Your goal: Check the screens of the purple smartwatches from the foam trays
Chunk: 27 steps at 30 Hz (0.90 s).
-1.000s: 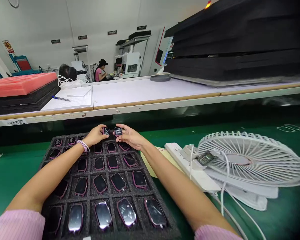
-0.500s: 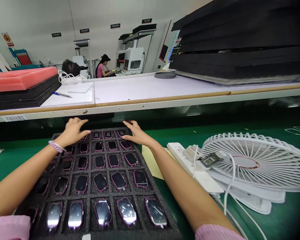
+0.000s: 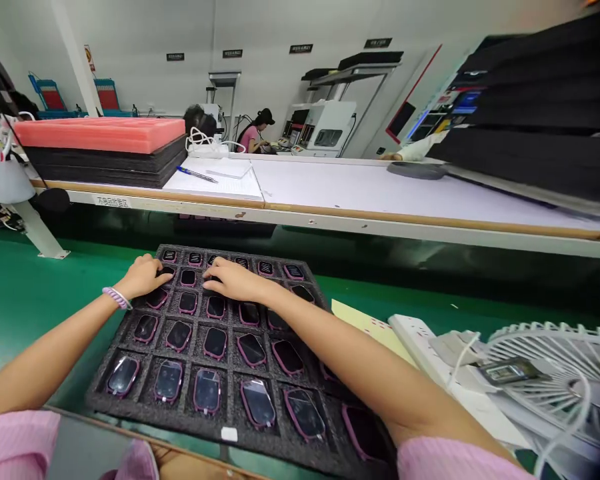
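A dark foam tray (image 3: 280, 448) lies in front of me, its square compartments holding smartwatch-like devices (image 3: 209, 390) with purple frames and dark, glossy screens. Over the tray's back left part is my left hand (image 3: 144, 275), fingers apart, thumb and fingertips at a device in the second row. My right hand (image 3: 237, 280) reaches across the tray from the right. Its thumb and index finger are apart above a second-row compartment, and they partly hide the device there. Neither hand has lifted a device out.
A shelf (image 3: 325, 183) crosses behind the tray, with pink foam (image 3: 130, 133) on black foam and a pen (image 3: 195, 175). To the right are a yellow sheet (image 3: 360, 320), a power strip (image 3: 415, 333) and a white fan (image 3: 570, 360). A co-worker's hand (image 3: 393, 157) shows beyond the shelf.
My view has turned left, so the scene sits farther right. My right hand has come from the tray's back right corner leftward over the devices. My left hand is now lower at the left side.
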Each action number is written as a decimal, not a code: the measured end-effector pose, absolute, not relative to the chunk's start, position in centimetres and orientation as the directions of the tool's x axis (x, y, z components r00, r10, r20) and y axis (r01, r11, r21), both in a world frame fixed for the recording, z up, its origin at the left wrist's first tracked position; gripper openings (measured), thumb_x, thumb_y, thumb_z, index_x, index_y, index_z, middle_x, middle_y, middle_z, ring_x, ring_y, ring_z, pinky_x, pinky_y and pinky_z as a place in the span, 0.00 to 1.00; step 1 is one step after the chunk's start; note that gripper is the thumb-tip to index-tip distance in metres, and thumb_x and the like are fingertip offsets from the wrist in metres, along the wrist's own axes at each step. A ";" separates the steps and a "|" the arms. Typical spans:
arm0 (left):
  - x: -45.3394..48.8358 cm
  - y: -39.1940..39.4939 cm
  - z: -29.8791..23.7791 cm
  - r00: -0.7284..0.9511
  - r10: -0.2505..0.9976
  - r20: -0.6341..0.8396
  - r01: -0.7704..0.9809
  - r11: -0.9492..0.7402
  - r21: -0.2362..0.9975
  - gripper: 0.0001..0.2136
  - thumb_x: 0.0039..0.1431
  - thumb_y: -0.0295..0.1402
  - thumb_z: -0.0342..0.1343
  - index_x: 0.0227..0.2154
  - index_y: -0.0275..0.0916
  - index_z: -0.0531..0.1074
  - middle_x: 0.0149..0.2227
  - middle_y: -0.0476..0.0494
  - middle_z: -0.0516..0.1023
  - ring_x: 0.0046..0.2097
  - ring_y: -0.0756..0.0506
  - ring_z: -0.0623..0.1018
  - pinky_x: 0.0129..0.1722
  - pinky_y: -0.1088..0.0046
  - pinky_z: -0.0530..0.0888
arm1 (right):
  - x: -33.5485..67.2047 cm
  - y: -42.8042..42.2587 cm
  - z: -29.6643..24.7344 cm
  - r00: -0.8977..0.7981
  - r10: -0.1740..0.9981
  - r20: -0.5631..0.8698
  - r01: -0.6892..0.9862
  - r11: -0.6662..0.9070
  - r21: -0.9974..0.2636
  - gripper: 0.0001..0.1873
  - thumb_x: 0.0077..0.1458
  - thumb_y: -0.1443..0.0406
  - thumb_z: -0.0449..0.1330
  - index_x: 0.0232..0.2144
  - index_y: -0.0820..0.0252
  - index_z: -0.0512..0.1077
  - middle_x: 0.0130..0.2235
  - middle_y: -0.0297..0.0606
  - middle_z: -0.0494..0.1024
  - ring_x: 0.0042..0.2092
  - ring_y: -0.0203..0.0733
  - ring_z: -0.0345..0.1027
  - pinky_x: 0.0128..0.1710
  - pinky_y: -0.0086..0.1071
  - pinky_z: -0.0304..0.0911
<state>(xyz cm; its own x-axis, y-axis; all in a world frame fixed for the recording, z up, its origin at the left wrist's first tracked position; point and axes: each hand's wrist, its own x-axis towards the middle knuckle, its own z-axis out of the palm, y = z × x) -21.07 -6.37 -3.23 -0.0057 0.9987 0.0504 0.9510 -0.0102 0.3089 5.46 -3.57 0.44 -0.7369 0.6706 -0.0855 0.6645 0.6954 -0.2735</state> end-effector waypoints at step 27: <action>-12.0 -7.2 3.5 0.183 0.983 0.001 -0.042 0.007 0.999 0.18 0.48 0.29 0.66 0.44 0.35 0.73 0.29 0.55 0.67 0.20 0.58 0.61 0.20 0.78 0.53 | 17.3 -3.0 -0.4 -0.415 0.910 -0.005 -0.108 -0.054 -0.993 0.25 0.58 0.54 0.71 0.52 0.60 0.73 0.45 0.46 0.83 0.32 0.39 0.74 0.35 0.35 0.71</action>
